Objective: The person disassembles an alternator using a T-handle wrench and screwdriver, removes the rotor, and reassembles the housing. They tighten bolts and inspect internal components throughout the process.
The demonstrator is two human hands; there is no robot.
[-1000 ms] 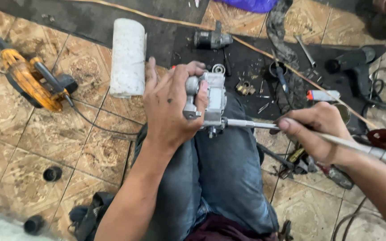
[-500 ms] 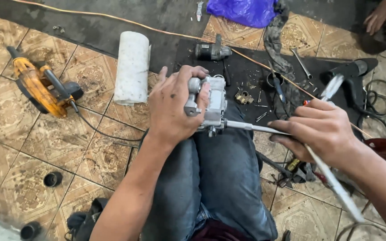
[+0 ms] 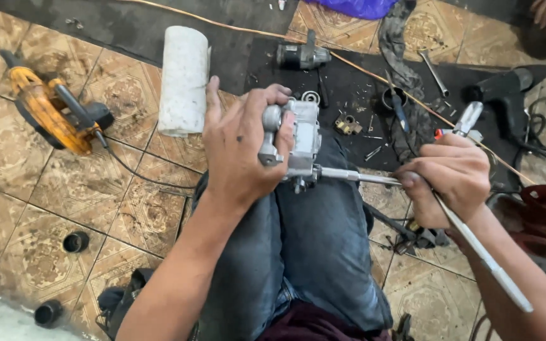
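My left hand [image 3: 238, 151] grips a grey metal gear housing [image 3: 301, 136] and holds it against my knee, which is in blue jeans [image 3: 323, 252]. A thin steel extension bar [image 3: 358, 176] runs level from the housing's lower right side to my right hand [image 3: 453, 180]. That hand is closed around the head end of a long silver ratchet wrench [image 3: 494, 268]. Its handle slants from the upper right down past my wrist.
An orange power saw [image 3: 48, 113] with its cord lies at the left, and a white cylinder [image 3: 184, 79] lies beside it. The black mat [image 3: 475, 82] ahead holds a small motor [image 3: 301, 55], a black drill [image 3: 507, 91] and loose parts. Another person's hand [image 3: 545, 9] shows at the top right.
The wrench handle has swung in my right hand from pointing out to the right to a steep slant. My left hand keeps its hold on the housing.
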